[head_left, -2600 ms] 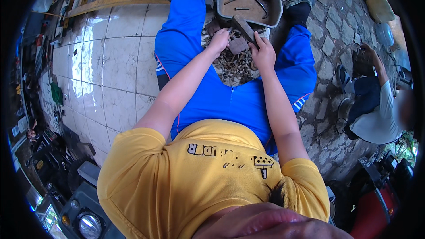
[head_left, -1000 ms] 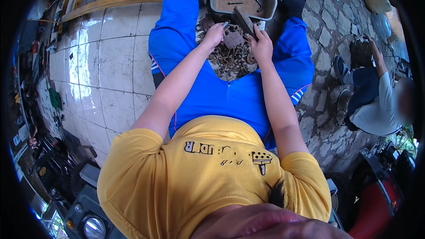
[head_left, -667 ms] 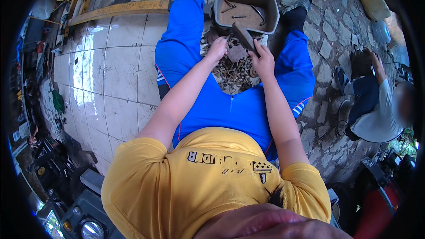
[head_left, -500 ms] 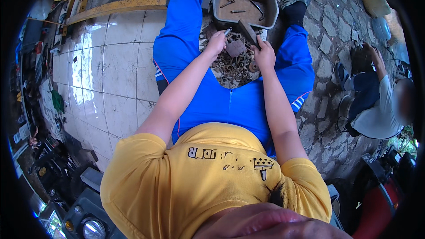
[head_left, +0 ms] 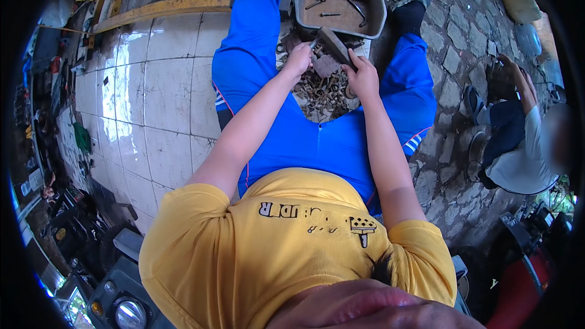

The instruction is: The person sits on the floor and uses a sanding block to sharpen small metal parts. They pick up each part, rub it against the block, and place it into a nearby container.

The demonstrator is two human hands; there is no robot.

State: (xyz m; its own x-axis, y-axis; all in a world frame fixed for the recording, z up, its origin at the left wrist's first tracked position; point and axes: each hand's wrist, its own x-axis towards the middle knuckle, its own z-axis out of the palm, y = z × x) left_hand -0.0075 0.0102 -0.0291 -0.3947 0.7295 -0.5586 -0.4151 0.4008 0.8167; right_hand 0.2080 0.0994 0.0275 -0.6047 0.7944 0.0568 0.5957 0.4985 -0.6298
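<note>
Between my spread legs, my left hand (head_left: 297, 61) is closed around a small shiny metal piece (head_left: 314, 43). Its tip pokes out past the fingers, and its kind cannot be made out. My right hand (head_left: 364, 78) grips the lower end of a long, flat, dark grey bar (head_left: 334, 47), which slants up and to the left. The bar's far end lies right by the metal piece; whether they touch cannot be told. Beneath both hands spreads a heap of small rusty metal parts (head_left: 320, 96), with a flat reddish-brown piece (head_left: 326, 66) on it.
Just beyond my hands stands a grey plastic tub (head_left: 382, 18) holding a few metal parts, among them a bolt (head_left: 331, 14). A yellow beam (head_left: 164, 11) crosses the tiles at the left. On the stone paving at the right sits another person (head_left: 518, 164). A headlight (head_left: 130, 315) shows at lower left.
My right hand has shifted slightly left, and the bar has swung so its far end now lies closer to the metal piece. My left hand has barely moved.
</note>
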